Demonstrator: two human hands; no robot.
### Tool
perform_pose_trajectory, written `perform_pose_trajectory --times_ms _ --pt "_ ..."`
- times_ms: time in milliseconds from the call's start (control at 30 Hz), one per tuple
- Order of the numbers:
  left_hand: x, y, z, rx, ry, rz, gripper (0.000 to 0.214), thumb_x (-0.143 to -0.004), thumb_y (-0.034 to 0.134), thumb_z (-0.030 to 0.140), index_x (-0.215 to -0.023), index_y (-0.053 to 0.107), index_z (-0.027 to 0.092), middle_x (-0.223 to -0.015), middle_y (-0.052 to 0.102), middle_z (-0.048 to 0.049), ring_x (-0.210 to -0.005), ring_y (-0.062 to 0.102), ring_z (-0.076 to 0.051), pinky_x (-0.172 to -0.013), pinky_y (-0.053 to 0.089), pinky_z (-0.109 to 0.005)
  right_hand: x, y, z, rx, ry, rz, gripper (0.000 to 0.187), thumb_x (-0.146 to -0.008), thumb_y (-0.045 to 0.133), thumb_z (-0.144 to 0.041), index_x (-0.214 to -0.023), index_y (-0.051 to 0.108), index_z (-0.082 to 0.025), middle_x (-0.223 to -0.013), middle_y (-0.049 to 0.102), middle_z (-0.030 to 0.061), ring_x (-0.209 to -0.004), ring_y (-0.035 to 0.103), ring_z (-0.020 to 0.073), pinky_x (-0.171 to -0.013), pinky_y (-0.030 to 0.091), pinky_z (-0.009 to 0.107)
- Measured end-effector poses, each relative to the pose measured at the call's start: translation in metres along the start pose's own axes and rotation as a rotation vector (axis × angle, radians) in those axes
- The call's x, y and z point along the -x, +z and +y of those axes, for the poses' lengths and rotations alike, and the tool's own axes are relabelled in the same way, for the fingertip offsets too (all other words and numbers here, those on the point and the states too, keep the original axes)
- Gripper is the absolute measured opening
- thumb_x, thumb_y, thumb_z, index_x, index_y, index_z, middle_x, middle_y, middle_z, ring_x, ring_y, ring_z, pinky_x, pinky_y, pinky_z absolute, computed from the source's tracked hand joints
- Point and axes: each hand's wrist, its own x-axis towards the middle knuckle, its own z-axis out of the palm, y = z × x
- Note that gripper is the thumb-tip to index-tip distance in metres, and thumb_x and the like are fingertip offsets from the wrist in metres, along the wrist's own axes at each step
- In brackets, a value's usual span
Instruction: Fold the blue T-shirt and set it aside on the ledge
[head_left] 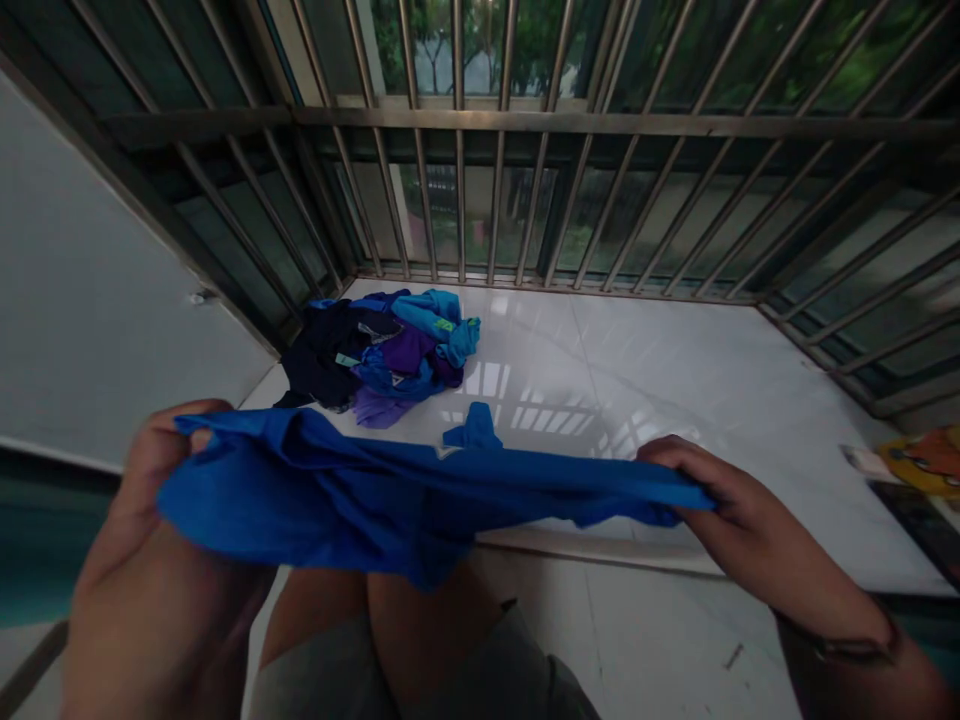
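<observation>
Two hands hold one blue garment (390,495) stretched out in front of me, above my knees (390,620). My left hand (150,540) has its fingers (180,412) curled over the cloth's left end, pinching a bunched fold against the palm. My right hand (739,515) pinches the right end, fingers (675,452) pressed together along the top edge and thumb beneath. The garment sags a little between them and hangs in front of the white ledge (675,370) by the barred window (525,150). A small loop of the same blue sticks up from its upper edge. On the ledge, well behind the cloth and nearer my left, lies a heap of clothes (382,355) in navy, purple and turquoise. At the far right edge sits something orange and yellow (926,460), too cut off to identify.
</observation>
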Motion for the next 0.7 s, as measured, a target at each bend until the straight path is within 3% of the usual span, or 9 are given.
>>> perform_pose_trajectory --times_ms 67,133,233,300,367,467,567,633,700 --pt "0.01 0.023 0.004 0.025 -0.023 -0.082 0.036 -0.075 0.094 0.052 -0.099 0.073 0.033 -0.075 0.068 0.0054 -0.065 0.06 -0.018 -0.055 0.058 -0.03 0.01 -0.007 0.0 -0.012 0.082 0.134 0.025 -0.105 0.064 -0.051 -0.101 0.077 -0.029 -0.083 0.073 0.0041 -0.073 0.069 0.0227 -0.064 0.059 0.032" --pt "0.018 0.038 0.003 0.018 -0.135 -0.172 0.044 -0.071 0.098 0.054 -0.102 0.075 0.032 -0.083 0.074 0.0026 -0.074 0.067 -0.022 -0.062 0.064 -0.035 0.023 -0.015 -0.003 -0.037 0.148 0.199 0.031 -0.105 0.065 -0.058 -0.097 0.074 -0.03 -0.075 0.07 0.0025 -0.067 0.066 0.0218 -0.059 0.058 0.031" --pt "0.022 0.045 -0.008 0.016 -0.288 -0.174 0.057 -0.07 0.099 0.062 -0.108 0.073 0.027 -0.09 0.075 -0.0001 -0.079 0.069 -0.022 -0.068 0.064 -0.033 0.04 -0.029 -0.012 -0.119 0.251 0.201 0.042 -0.103 0.066 -0.07 -0.097 0.073 -0.03 -0.071 0.069 0.0025 -0.06 0.064 0.0211 -0.051 0.056 0.03" --pt "0.02 0.046 -0.021 0.012 -0.31 -0.226 0.065 -0.07 0.094 0.074 -0.103 0.067 0.025 -0.089 0.07 -0.0011 -0.077 0.067 -0.02 -0.065 0.06 -0.031 0.047 -0.037 -0.018 -0.18 0.323 0.209 0.049 -0.098 0.07 -0.078 -0.093 0.074 -0.029 -0.068 0.069 0.0035 -0.055 0.062 0.0211 -0.045 0.054 0.03" --pt "0.014 0.048 -0.038 -0.108 -0.215 -0.375 0.069 -0.064 0.094 0.073 -0.101 0.059 0.027 -0.093 0.068 -0.0014 -0.077 0.066 -0.02 -0.063 0.056 -0.031 0.047 -0.042 -0.021 -0.247 0.394 0.248 0.053 -0.091 0.075 -0.083 -0.087 0.074 -0.029 -0.068 0.071 0.0049 -0.054 0.063 0.0216 -0.043 0.053 0.031" --pt "-0.003 0.052 -0.068 -0.571 0.058 -0.563 0.06 -0.063 0.095 0.047 -0.102 0.053 0.028 -0.092 0.065 0.0026 -0.075 0.063 -0.02 -0.067 0.051 -0.03 0.039 -0.047 -0.015 -0.291 0.505 0.378 0.051 -0.088 0.078 -0.08 -0.087 0.075 -0.029 -0.07 0.075 0.0049 -0.054 0.064 0.0214 -0.042 0.052 0.03" --pt "-0.016 0.057 -0.101 -0.921 0.259 -0.647 0.032 -0.08 0.079 0.037 -0.102 0.058 0.027 -0.083 0.063 0.0034 -0.075 0.066 -0.023 -0.072 0.051 -0.033 0.026 -0.049 0.004 -0.207 0.571 0.42 0.046 -0.093 0.072 -0.073 -0.091 0.077 -0.026 -0.068 0.074 0.003 -0.052 0.064 0.0198 -0.044 0.051 0.029" --pt "-0.012 0.06 -0.125 -0.985 0.33 -0.675 0.022 -0.09 0.069 0.035 -0.109 0.064 0.025 -0.086 0.067 -0.0004 -0.082 0.072 -0.026 -0.078 0.055 -0.038 0.02 -0.045 0.019 -0.124 0.568 0.357 0.047 -0.093 0.069 -0.071 -0.091 0.078 -0.025 -0.068 0.074 0.0031 -0.055 0.067 0.0203 -0.048 0.053 0.029" --pt "0.007 0.064 -0.15 -0.983 0.372 -0.712 0.026 -0.097 0.067 0.035 -0.12 0.068 0.024 -0.098 0.074 -0.0058 -0.093 0.076 -0.029 -0.087 0.059 -0.042 0.018 -0.037 0.03 -0.076 0.537 0.293 0.049 -0.091 0.069 -0.072 -0.089 0.078 -0.024 -0.071 0.076 0.0037 -0.06 0.071 0.022 -0.053 0.057 0.03"
